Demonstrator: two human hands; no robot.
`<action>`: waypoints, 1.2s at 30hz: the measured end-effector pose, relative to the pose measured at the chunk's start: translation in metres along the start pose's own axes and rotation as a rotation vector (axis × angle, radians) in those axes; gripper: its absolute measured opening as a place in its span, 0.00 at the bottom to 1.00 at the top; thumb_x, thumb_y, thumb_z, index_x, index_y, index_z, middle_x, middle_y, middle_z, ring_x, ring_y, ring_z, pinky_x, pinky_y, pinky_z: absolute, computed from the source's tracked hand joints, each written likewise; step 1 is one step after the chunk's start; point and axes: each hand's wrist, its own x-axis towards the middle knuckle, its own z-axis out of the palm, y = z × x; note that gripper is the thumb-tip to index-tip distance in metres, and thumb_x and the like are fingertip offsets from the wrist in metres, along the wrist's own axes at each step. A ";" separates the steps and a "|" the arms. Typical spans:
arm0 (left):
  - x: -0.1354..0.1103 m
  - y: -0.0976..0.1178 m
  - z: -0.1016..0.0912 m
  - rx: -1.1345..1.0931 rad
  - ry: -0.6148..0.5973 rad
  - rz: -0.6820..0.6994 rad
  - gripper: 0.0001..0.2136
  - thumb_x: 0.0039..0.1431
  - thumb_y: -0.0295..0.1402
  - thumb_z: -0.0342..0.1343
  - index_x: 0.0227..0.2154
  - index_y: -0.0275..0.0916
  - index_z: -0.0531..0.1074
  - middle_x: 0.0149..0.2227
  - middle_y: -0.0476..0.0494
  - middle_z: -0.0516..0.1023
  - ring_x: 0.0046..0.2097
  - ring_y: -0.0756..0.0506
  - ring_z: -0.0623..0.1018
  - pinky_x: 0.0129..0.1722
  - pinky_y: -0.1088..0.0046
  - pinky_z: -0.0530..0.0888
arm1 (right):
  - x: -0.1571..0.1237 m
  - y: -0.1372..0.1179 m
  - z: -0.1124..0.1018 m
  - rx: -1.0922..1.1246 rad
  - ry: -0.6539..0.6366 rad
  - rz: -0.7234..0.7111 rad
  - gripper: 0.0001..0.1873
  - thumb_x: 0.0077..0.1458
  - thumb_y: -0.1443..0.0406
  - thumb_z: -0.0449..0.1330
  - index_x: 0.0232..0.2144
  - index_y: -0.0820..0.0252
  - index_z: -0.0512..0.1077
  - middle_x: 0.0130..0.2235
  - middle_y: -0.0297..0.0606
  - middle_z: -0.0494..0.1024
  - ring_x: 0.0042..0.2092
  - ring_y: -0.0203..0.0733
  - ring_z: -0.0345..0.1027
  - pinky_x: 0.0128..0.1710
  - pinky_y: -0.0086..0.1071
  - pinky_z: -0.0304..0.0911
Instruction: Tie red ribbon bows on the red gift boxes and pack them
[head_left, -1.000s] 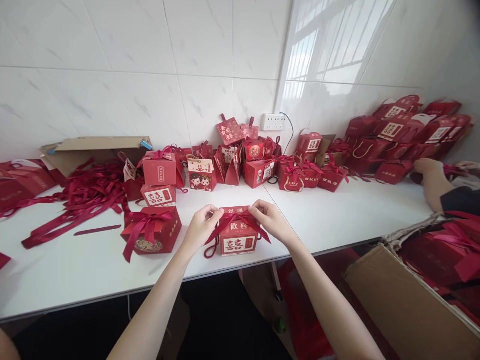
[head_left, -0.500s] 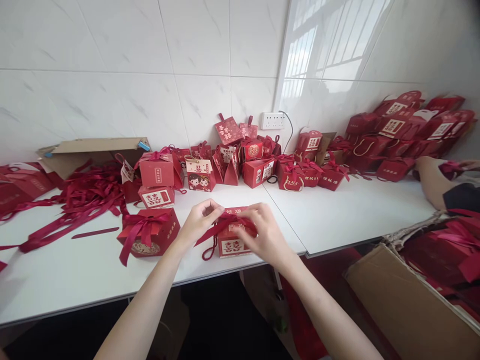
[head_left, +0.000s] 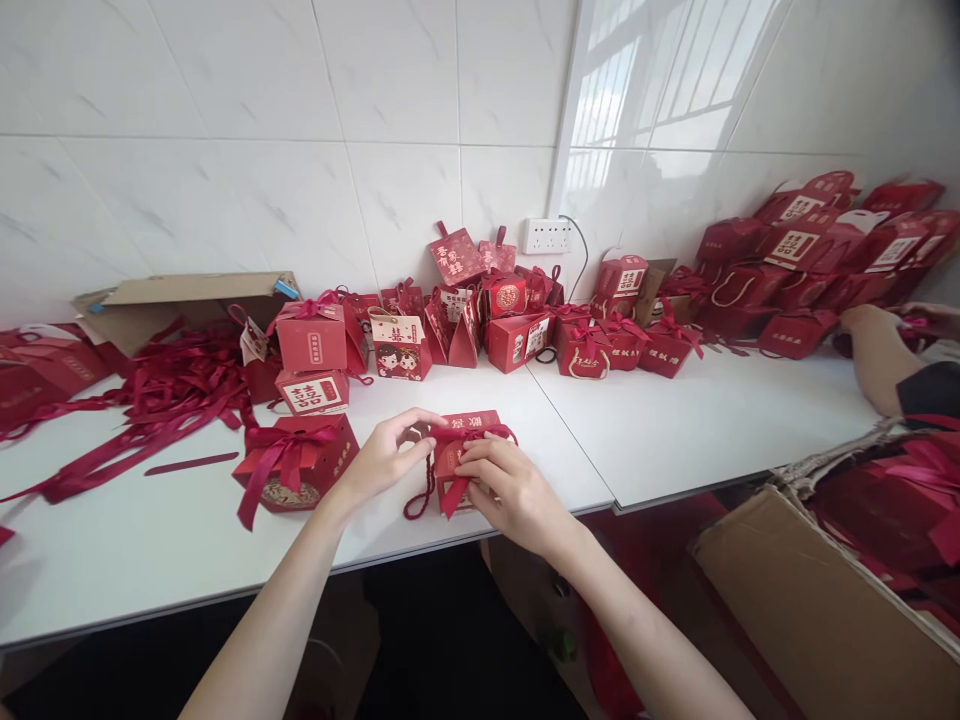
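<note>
A red gift box (head_left: 469,422) with light lettering stands near the table's front edge, a dark red cord hanging at its left side. Across its top lies a red ribbon (head_left: 457,490), looped like a bow, with one tail hanging down the front. My left hand (head_left: 386,460) pinches the ribbon's left loop between thumb and finger. From the right, my right hand (head_left: 517,495) closes its fingers on the ribbon at the box's front, hiding much of that face. Left of my hands sits a finished-looking red box with a bow (head_left: 300,465).
Loose ribbons (head_left: 187,380) spill from a cardboard box (head_left: 202,290) at left. Several red boxes (head_left: 401,345) line the wall below a power strip (head_left: 547,237). More are piled at right, near another person's arm (head_left: 874,360). An open carton (head_left: 817,590) stands at front right.
My right hand has moved down and left onto the ribbon, and its tail now hangs over the box's front. My left hand has shifted slightly down and left.
</note>
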 end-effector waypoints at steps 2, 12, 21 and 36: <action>0.001 0.002 -0.002 0.080 0.002 0.013 0.08 0.54 0.36 0.52 0.32 0.39 0.72 0.36 0.44 0.75 0.39 0.45 0.74 0.43 0.68 0.70 | -0.003 0.001 0.001 0.034 0.012 0.012 0.10 0.57 0.74 0.51 0.39 0.60 0.69 0.39 0.43 0.74 0.46 0.44 0.68 0.46 0.42 0.66; 0.016 0.013 0.003 0.068 -0.069 0.071 0.08 0.55 0.38 0.53 0.27 0.38 0.70 0.31 0.47 0.74 0.35 0.48 0.73 0.37 0.73 0.70 | -0.006 0.002 0.006 0.042 0.037 0.048 0.10 0.56 0.74 0.52 0.38 0.58 0.67 0.39 0.42 0.74 0.45 0.43 0.68 0.48 0.43 0.63; 0.022 0.017 0.011 -0.124 -0.135 -0.121 0.11 0.52 0.41 0.54 0.28 0.38 0.66 0.25 0.52 0.68 0.16 0.57 0.59 0.15 0.78 0.56 | -0.007 0.001 0.007 0.052 0.031 0.070 0.10 0.56 0.73 0.52 0.39 0.58 0.67 0.39 0.42 0.74 0.44 0.44 0.67 0.48 0.44 0.62; 0.014 0.008 0.007 -0.503 -0.159 -0.296 0.13 0.47 0.41 0.58 0.29 0.39 0.64 0.20 0.58 0.62 0.11 0.61 0.51 0.12 0.82 0.42 | -0.008 0.002 0.009 0.060 0.044 0.060 0.11 0.54 0.74 0.52 0.38 0.58 0.67 0.38 0.41 0.74 0.44 0.45 0.67 0.45 0.42 0.63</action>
